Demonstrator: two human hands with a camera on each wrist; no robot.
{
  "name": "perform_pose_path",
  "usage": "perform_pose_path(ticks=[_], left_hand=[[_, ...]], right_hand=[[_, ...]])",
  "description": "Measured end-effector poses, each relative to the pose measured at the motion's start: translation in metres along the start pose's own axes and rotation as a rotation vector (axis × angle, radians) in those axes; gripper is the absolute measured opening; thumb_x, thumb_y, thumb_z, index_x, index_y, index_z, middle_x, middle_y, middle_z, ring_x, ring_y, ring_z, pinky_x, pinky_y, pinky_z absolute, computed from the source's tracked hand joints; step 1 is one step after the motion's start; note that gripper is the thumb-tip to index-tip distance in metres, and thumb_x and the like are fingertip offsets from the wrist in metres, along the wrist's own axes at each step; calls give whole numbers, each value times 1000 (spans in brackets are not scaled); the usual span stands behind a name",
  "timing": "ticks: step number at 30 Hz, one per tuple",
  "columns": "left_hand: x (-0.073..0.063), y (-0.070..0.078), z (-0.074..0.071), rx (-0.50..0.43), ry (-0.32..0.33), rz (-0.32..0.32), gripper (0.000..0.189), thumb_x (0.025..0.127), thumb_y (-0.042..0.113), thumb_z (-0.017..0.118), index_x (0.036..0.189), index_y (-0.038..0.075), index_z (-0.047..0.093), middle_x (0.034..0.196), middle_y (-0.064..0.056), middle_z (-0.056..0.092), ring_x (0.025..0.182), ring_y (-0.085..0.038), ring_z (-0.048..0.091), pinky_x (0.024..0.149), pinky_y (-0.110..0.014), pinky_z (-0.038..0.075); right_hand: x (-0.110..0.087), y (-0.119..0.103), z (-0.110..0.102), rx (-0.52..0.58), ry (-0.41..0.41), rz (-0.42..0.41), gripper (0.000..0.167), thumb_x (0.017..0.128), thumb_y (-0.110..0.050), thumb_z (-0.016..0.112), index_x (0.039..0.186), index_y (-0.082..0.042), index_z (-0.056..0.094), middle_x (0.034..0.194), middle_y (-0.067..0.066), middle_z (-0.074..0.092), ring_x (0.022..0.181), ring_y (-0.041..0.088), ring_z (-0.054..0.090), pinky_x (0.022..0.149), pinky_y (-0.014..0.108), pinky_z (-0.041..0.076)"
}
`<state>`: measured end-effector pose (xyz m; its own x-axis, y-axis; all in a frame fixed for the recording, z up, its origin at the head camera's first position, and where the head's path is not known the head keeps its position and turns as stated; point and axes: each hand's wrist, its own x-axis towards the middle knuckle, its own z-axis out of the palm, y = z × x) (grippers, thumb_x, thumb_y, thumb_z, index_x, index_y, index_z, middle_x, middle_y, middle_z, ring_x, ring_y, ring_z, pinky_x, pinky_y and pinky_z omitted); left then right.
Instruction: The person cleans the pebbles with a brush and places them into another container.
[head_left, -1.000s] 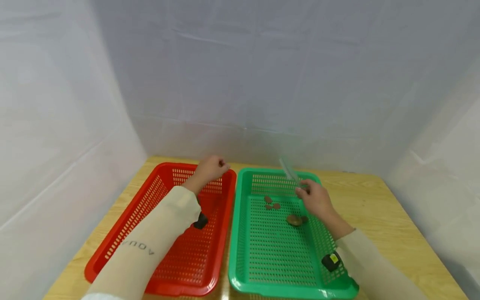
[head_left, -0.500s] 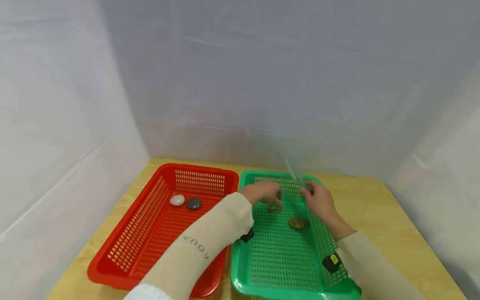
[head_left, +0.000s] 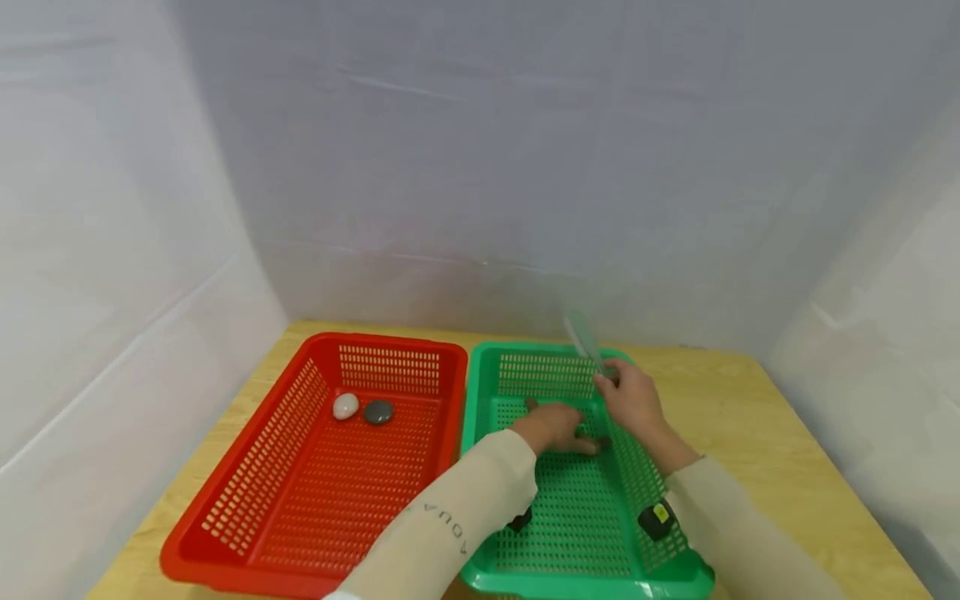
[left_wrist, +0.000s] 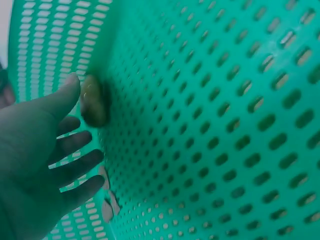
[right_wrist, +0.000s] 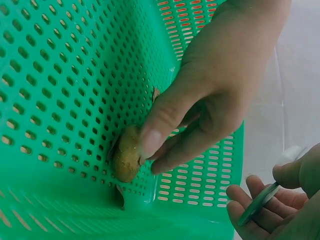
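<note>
Fingers [left_wrist: 76, 168] of our left hand [head_left: 557, 425] stand straight and spread around the brown stone [right_wrist: 126, 157] in the green basket [head_left: 585, 583]; we cannot tell whether they touch it. Right of it, our right hand [head_left: 632, 398] pinches a translucent flat tool [head_left: 581, 332] that slants up beyond our fingertips. Small flat brown pieces [left_wrist: 106, 211] lie near our left little finger. Left of our hands, the red basket [head_left: 247, 577] holds a white stone [head_left: 346, 406] beside a grey stone [head_left: 378, 412].

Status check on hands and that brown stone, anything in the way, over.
Left hand at brown stone, no grip visible, contact unclear. Right hand pinching thin translucent piece. Stone inside green basket. Thin brown piece near stone; no blockage seen.
</note>
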<state>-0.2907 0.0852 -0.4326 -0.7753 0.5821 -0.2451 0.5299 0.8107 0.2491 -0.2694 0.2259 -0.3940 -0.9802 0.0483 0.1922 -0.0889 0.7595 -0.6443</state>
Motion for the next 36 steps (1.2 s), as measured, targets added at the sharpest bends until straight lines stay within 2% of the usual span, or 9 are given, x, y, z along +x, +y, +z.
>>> perform_pose_path(ticks=[3,6,15,17,21,25,28,33,36], left_hand=[[1,6,6,84,35,31,41,97,52,53,106,15,69,118,1,67,114,-22,60,103,-59,40],[2,12,12,137,67,64,38,100,48,49,83,16,64,104,0,69,100,-20,64,93,-50,51],[3,22,15,249,93,73,29,96,43,59,82,18,63,89,3,66,86,-14,64,79,-31,57],[2,22,10,176,98,75,27,95,42,62,86,17,67,88,3,68,86,-15,65,79,-30,56],[-4,20,-6,-45,92,5,30,96,39,60,79,15,64,73,2,62,78,-17,64,97,-50,49],[-10,12,-25,-246,91,-39,47,100,33,56,58,14,45,49,4,38,47,-12,42,67,-34,52],[-13,4,-36,-361,123,-18,55,102,30,53,50,15,38,43,4,29,39,-10,29,43,-26,31],[-18,-11,-47,-543,167,-36,50,104,31,49,59,11,54,52,-2,47,48,-14,47,51,-26,44],[-17,-19,-50,-799,191,-75,37,104,27,48,89,1,70,76,-8,63,68,-22,63,63,-31,53]], right_hand=[[0,0,1,-10,-5,-19,35,99,-13,56,126,8,54,98,22,68,86,34,65,69,43,55],[-3,0,2,-8,-17,-21,36,99,-13,56,127,9,54,99,23,68,87,34,65,70,43,55],[-5,1,-1,-9,-30,1,37,99,-16,56,128,7,54,102,23,68,90,35,65,73,45,55],[-4,3,-3,-11,-21,-4,36,100,-16,56,128,6,54,102,23,68,90,34,65,73,45,54],[-5,5,-7,-16,-7,-11,37,100,-16,55,129,6,54,103,24,68,90,35,65,73,46,55],[-5,4,-11,-10,-8,-12,38,101,-17,54,131,7,52,106,25,67,93,37,64,74,46,55],[-6,3,-14,2,-4,-12,38,101,-18,54,131,6,53,107,25,67,96,37,65,75,47,55],[-5,2,-15,21,14,-34,38,100,-16,56,129,9,53,104,24,69,95,38,66,80,49,55],[-4,0,-15,28,21,-53,35,99,-14,57,126,9,54,100,23,69,93,37,66,79,49,55]])
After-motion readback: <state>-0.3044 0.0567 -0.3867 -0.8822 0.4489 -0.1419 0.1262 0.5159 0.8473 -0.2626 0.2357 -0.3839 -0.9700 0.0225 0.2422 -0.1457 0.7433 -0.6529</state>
